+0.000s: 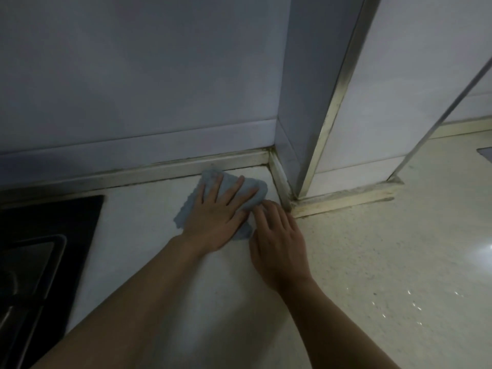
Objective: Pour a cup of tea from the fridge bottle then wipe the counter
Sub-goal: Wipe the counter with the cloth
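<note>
Your left hand (218, 211) lies flat, fingers spread, pressing a blue-grey cloth (234, 191) onto the pale speckled surface (372, 262). The cloth sits at the back edge of the surface, close to the inner corner where the back wall (133, 75) meets a jutting white column (372, 115). Its far edge is just beside the discoloured trim strip (159, 169) along the wall's foot; whether it touches the strip, you cannot tell.

Your right hand (279, 243) rests just beside the left, fingers curled down onto the cloth's right-hand edge. Whether they pinch the cloth or only press on it cannot be told. The two hands are close together, nearly touching.

At the left edge of the surface lies a black glass cooktop (48, 235), well apart from the cloth.
</note>
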### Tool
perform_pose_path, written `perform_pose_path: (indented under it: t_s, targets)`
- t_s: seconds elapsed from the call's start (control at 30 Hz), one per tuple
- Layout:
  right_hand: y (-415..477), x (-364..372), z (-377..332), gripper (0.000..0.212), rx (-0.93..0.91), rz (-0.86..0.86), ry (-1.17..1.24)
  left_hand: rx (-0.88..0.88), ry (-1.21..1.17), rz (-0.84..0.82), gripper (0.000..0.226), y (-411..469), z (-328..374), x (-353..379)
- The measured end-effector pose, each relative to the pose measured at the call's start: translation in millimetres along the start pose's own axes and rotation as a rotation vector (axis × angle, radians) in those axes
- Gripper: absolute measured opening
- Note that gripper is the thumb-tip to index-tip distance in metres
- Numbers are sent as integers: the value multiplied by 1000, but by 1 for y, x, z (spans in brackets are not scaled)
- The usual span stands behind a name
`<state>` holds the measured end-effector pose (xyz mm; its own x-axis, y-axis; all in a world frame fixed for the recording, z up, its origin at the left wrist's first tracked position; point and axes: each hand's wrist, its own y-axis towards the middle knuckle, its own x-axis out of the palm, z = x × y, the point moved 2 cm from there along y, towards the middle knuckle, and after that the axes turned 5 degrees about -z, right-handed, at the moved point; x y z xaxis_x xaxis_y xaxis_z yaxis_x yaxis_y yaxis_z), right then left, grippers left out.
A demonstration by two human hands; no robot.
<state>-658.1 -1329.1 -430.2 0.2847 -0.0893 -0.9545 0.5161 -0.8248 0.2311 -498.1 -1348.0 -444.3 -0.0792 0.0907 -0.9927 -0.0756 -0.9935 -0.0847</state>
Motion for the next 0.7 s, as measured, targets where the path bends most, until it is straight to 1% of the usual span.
perform_pose_path:
  t_s: [0.1, 0.2, 0.27, 0.4, 0.47, 0.53, 0.6, 0.7]
  targets:
    - [-1, -2, -1, 41, -14, -23, -1, 66, -61, -6, 55, -25, -2, -1]
    - [-2, 0, 2, 39, 11, -3, 10, 46, -69, 11, 57, -55, -17, 2]
    - [-2, 1, 3, 40, 3, 9, 9, -60, -77, 28, 59, -76, -33, 2]
    - [-2, 0, 3, 41, 1, 14, 37, -371, -123, 30, 63, -88, -62, -1]
    - [-1, 1, 3, 41, 11, 5, 46, -511, -155, 10, 57, -77, -67, -5]
    - [-1, 2, 2, 40, 7, -7, 54, -583, -180, -9, 53, -62, -61, -9]
    - [0, 3, 1, 40, -3, -13, 57, -552, -164, -39, 54, -50, -48, -10]
    - [-1, 2, 2, 40, 16, -8, 55, -377, -74, -36, 56, -44, -16, -4]
